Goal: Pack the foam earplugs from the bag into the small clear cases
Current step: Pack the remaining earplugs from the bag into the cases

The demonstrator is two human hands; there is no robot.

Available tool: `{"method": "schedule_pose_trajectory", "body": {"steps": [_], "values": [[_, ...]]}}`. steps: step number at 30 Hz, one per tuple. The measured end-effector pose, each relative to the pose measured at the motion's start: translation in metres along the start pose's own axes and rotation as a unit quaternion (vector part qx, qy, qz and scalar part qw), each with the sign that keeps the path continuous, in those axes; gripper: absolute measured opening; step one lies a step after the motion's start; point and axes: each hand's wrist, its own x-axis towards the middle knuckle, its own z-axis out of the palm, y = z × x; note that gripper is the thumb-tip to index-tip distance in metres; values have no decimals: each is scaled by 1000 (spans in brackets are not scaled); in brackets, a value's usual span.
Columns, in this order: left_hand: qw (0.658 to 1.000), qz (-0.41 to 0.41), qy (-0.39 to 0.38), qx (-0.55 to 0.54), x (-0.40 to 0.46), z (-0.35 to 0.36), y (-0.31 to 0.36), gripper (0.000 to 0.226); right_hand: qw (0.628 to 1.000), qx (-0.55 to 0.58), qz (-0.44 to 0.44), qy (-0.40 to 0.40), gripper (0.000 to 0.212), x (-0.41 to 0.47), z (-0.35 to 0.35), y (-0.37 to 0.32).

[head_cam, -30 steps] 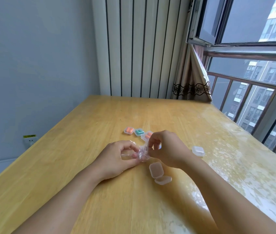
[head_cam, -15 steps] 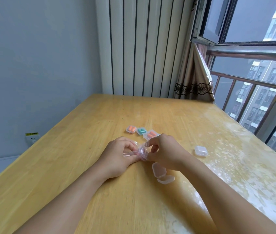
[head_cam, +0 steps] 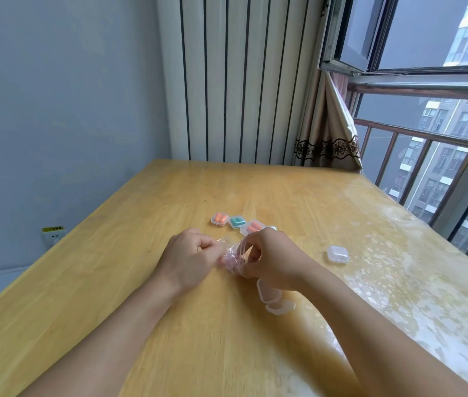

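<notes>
Two bare hands meet over the middle of a wooden table point(head_cam: 141, 282), working a small crumpled clear bag point(head_cam: 231, 257) held between them. The left hand point(head_cam: 189, 260) is curled closed, its thumb and forefinger pinching the bag's left edge; the right hand point(head_cam: 270, 262) is likewise closed, fingertips gripping the bag's upper right side. Pink foam earplugs show faintly through the plastic, bunched at the bag's lower end, between the two grips and just above the tabletop.

Directly beneath the right wrist lies an open clear case point(head_cam: 274, 299), its lid hinged back, with nothing visible inside. Behind the hands, a row of closed cases rests on the table: one with orange earplugs point(head_cam: 220, 218), one with teal earplugs point(head_cam: 237, 221), and a second orange-filled case point(head_cam: 253, 227) just beside the right hand's knuckles. A closed clear case point(head_cam: 338, 254) sits well apart to the right, near the table's worn, pale edge by the window railing point(head_cam: 427, 136). A striped panel point(head_cam: 241, 81) stands behind the table.
</notes>
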Motion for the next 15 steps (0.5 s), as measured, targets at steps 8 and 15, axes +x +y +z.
{"method": "schedule_pose_trajectory", "body": {"steps": [8,15], "values": [[995,31,0,94,-2,10,0,24,997,-16,-33,75,18,1,5,-1],[993,56,52,85,4,12,-11,19,979,192,-28,70,20,-3,-31,8]]}}
